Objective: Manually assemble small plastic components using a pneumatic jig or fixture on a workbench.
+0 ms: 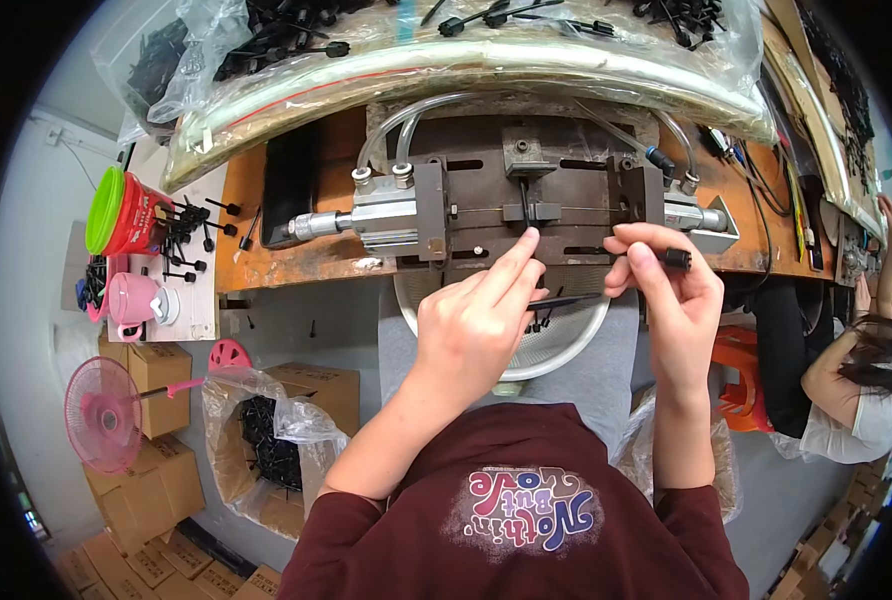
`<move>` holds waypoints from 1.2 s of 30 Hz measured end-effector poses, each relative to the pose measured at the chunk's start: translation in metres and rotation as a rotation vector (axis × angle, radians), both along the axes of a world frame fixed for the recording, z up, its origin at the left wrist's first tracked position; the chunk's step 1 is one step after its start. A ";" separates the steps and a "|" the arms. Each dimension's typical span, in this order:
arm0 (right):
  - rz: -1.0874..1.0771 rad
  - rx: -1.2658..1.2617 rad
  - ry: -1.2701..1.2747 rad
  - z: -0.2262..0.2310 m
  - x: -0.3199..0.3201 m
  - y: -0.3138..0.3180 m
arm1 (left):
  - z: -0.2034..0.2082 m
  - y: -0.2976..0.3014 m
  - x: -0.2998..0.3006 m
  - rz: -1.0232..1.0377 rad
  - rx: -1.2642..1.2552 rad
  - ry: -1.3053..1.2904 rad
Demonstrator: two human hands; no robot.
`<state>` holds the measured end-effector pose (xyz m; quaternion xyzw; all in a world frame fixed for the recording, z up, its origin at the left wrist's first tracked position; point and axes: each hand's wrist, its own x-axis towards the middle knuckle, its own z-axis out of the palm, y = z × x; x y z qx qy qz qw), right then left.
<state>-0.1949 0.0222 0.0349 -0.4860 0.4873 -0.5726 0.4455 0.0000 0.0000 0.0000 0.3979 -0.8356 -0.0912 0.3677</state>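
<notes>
My left hand (471, 335) reaches over the front of a metal fixture (486, 140). Its index fingertip is at the small dark part (530, 203) set in the middle of the fixture. Under the curled fingers of that hand sits a slim, pointed black rod (566, 301), its tip directed right. My right hand (681, 300) pinches a black stem with a ridged head (677, 259) between thumb and fingers, just off the fixture's right front. Below both hands a white basket (591, 345) rests on my lap with several dark pieces inside.
Air cylinders (384, 222) with clear hoses flank the fixture on the wooden bench (286, 265). Bagged black parts lie along the back. At left are a red and green bucket (131, 215), a pink cup (134, 300) and a pink fan (104, 415). A co-worker (856, 400) sits at right.
</notes>
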 end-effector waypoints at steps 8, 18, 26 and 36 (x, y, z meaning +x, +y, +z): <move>0.047 -0.256 -0.042 -0.006 -0.009 0.004 | 0.002 -0.015 -0.005 0.009 0.007 -0.181; -0.010 -0.364 -0.099 -0.002 -0.010 0.005 | 0.004 -0.017 -0.007 0.011 0.051 -0.187; -0.049 -0.353 0.329 -0.014 -0.013 -0.007 | 0.006 -0.009 0.006 -0.097 0.166 -0.006; 0.080 -0.549 1.193 -0.037 0.023 -0.015 | 0.021 0.027 0.036 -0.095 1.084 0.870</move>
